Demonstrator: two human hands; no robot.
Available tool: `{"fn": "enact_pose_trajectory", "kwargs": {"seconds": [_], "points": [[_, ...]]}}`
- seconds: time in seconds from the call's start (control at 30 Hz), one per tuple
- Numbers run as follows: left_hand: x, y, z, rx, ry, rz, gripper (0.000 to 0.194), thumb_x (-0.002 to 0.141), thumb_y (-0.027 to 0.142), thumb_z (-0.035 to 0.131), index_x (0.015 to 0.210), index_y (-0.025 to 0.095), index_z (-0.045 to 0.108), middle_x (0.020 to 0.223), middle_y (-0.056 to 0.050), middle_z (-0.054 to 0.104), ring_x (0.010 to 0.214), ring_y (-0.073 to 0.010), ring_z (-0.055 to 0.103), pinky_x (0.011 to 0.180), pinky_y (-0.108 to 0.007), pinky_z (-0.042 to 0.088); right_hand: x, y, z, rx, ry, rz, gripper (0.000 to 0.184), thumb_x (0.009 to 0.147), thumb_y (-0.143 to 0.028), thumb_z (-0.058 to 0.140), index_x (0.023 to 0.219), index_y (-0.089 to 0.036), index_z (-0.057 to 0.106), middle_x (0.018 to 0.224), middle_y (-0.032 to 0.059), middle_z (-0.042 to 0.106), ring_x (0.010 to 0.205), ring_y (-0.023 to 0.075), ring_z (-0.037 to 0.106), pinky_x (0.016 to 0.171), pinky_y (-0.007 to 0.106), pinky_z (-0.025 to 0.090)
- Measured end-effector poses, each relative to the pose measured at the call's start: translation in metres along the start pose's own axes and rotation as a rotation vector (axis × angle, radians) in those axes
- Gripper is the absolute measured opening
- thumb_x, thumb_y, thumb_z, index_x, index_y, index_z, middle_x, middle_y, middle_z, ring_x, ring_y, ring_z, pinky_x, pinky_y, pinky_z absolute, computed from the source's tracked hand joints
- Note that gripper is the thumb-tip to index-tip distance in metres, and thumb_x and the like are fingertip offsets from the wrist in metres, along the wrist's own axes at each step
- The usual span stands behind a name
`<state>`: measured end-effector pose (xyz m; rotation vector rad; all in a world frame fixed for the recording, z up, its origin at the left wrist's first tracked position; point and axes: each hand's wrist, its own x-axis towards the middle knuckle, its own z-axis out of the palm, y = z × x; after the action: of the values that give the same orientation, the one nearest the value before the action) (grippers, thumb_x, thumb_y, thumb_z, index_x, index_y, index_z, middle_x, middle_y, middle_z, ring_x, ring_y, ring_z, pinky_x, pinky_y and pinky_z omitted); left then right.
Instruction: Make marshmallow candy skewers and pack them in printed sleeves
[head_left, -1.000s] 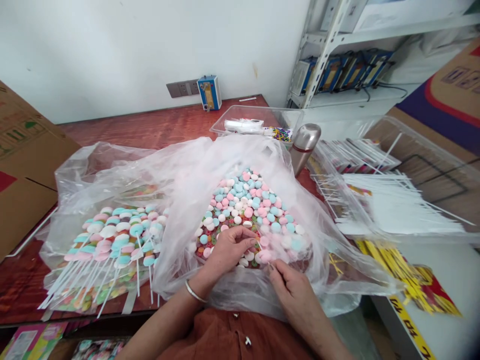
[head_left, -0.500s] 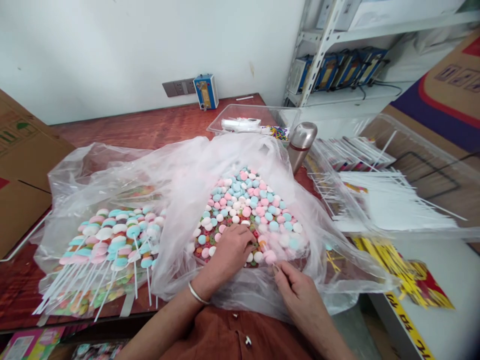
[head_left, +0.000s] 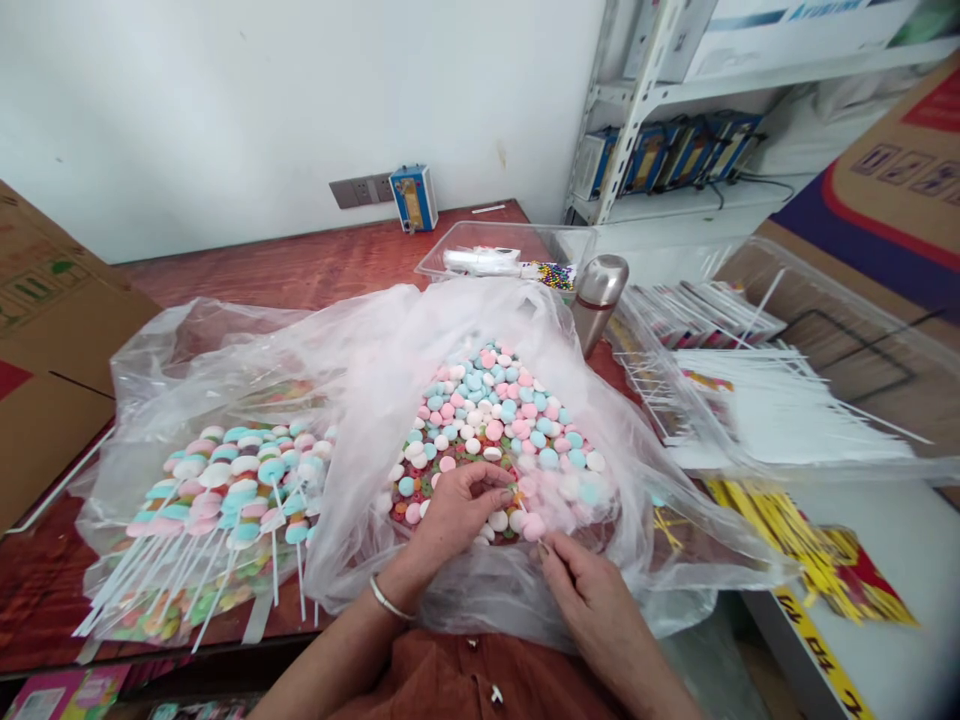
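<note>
"Where is the white stick [head_left: 523, 504]?"

"Between the two grips, above a spread of pastel candies [head_left: 480, 385], a pink candy [head_left: 533, 527] at its lower part."

"And the grips themselves?"

"The left hand [head_left: 459, 510] pinches a small orange candy [head_left: 515, 489] at the stick's upper end. The right hand [head_left: 583, 582] pinches the stick's lower end, just below the pink candy."

"What lies around them?"

"Sheer plastic [head_left: 352, 430] drapes about the pastel candies, beneath both grips. Well left of the left grip, candy skewers [head_left: 217, 480] lie in a cluster over the worktop [head_left: 315, 258]. Beyond the right grip stands a metal flask [head_left: 599, 290]; farther right, a clear bin [head_left: 847, 470] holds more sticks [head_left: 810, 400]."
</note>
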<state>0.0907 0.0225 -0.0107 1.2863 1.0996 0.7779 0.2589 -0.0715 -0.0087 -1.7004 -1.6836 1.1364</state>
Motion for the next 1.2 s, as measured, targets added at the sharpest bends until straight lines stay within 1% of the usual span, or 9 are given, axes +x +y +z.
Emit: {"fn": "enact_pose_trajectory", "kwargs": {"seconds": [0.13, 0.3, 0.43, 0.53, 0.73, 0.83, 0.97, 1.03, 1.2], "points": [[-0.003, -0.003, 0.003, 0.007, 0.045, 0.099, 0.016, 0.073, 0.029, 0.073, 0.081, 0.016, 0.07, 0.082, -0.005, 0.069, 0.077, -0.0161, 0.062, 0.071, -0.028, 0.05, -0.003, 0.002, 0.003, -0.011, 0.016, -0.005, 0.032, 0.097, -0.037, 0.034, 0.07, -0.023, 0.043, 0.061, -0.0037, 0.052, 0.058, 0.0147, 0.048, 0.056, 0.024, 0.033], [-0.012, -0.001, 0.011, -0.165, -0.031, -0.081, 0.029, 0.07, 0.04, 0.077, 0.083, 0.015, 0.069, 0.075, -0.003, 0.068, 0.067, -0.0138, 0.06, 0.063, -0.025, 0.047, 0.0, 0.004, 0.009, -0.004, 0.093, -0.047, 0.034, 0.098, -0.036, 0.032, 0.074, -0.022, 0.052, 0.064, -0.0011, 0.059, 0.059, 0.0164, 0.055, 0.056, 0.024, 0.037], [-0.014, 0.001, 0.013, -0.204, 0.076, -0.041, 0.03, 0.069, 0.04, 0.079, 0.079, 0.015, 0.065, 0.073, -0.001, 0.065, 0.067, -0.0123, 0.058, 0.063, -0.024, 0.045, 0.002, 0.007, 0.011, -0.002, 0.097, -0.057, 0.036, 0.099, -0.041, 0.033, 0.099, -0.021, 0.063, 0.08, 0.0039, 0.071, 0.07, 0.0205, 0.066, 0.064, 0.026, 0.045], [-0.011, -0.001, 0.012, -0.253, 0.135, -0.021, 0.028, 0.067, 0.036, 0.08, 0.078, 0.015, 0.065, 0.075, 0.0, 0.066, 0.069, -0.0119, 0.058, 0.065, -0.023, 0.046, 0.0, 0.012, 0.01, -0.044, 0.051, -0.043, 0.04, 0.099, -0.041, 0.031, 0.118, -0.021, 0.06, 0.087, 0.0062, 0.074, 0.078, 0.0231, 0.069, 0.068, 0.028, 0.048], [-0.014, -0.009, 0.018, -0.208, 0.041, -0.049, 0.021, 0.074, 0.033, 0.075, 0.081, 0.014, 0.07, 0.073, -0.002, 0.068, 0.065, -0.0117, 0.058, 0.061, -0.022, 0.044, 0.006, 0.018, 0.016, -0.043, 0.098, -0.035, 0.034, 0.098, -0.038, 0.031, 0.092, -0.02, 0.06, 0.074, 0.0052, 0.069, 0.066, 0.0223, 0.065, 0.061, 0.028, 0.045], [-0.019, -0.008, 0.019, -0.107, 0.037, -0.023, 0.018, 0.076, 0.031, 0.073, 0.082, 0.014, 0.071, 0.075, -0.003, 0.07, 0.067, -0.0129, 0.06, 0.061, -0.022, 0.044, 0.014, 0.017, 0.022, 0.171, 0.155, -0.009, 0.03, 0.094, -0.043, 0.041, 0.081, -0.02, 0.057, 0.066, 0.0013, 0.062, 0.06, 0.0177, 0.058, 0.055, 0.025, 0.041], [-0.019, -0.001, 0.011, 0.137, 0.027, 0.06, 0.016, 0.086, 0.027, 0.061, 0.09, 0.017, 0.073, 0.078, -0.003, 0.071, 0.07, -0.0139, 0.061, 0.064, -0.023, 0.045, 0.021, 0.017, 0.027, 0.778, 0.004, 0.231, 0.039, 0.086, -0.059, 0.052, 0.081, -0.021, 0.052, 0.046, -0.0121, 0.033, 0.036, 0.0064, 0.022, 0.036, 0.018, 0.021], [-0.013, 0.003, 0.006, 0.294, 0.066, 0.166, 0.017, 0.089, 0.023, 0.056, 0.093, 0.019, 0.073, 0.08, -0.002, 0.071, 0.073, -0.0143, 0.061, 0.068, -0.024, 0.046, 0.023, 0.017, 0.028, 1.0, -0.036, 0.326, 0.043, 0.08, -0.064, 0.059, 0.082, -0.021, 0.051, 0.042, -0.0151, 0.027, 0.034, 0.0038, 0.011, 0.032, 0.017, 0.014], [0.022, 0.014, 0.003, 0.679, 0.161, 0.401, 0.018, 0.089, 0.013, 0.053, 0.097, 0.021, 0.067, 0.095, -0.004, 0.066, 0.089, -0.0177, 0.06, 0.082, -0.03, 0.046, 0.021, 0.018, 0.027, 1.17, 0.115, 0.308, 0.044, 0.075, -0.059, 0.071, 0.078, -0.019, 0.054, 0.041, -0.015, 0.029, 0.034, 0.0012, 0.013, 0.032, 0.014, 0.015]]}}
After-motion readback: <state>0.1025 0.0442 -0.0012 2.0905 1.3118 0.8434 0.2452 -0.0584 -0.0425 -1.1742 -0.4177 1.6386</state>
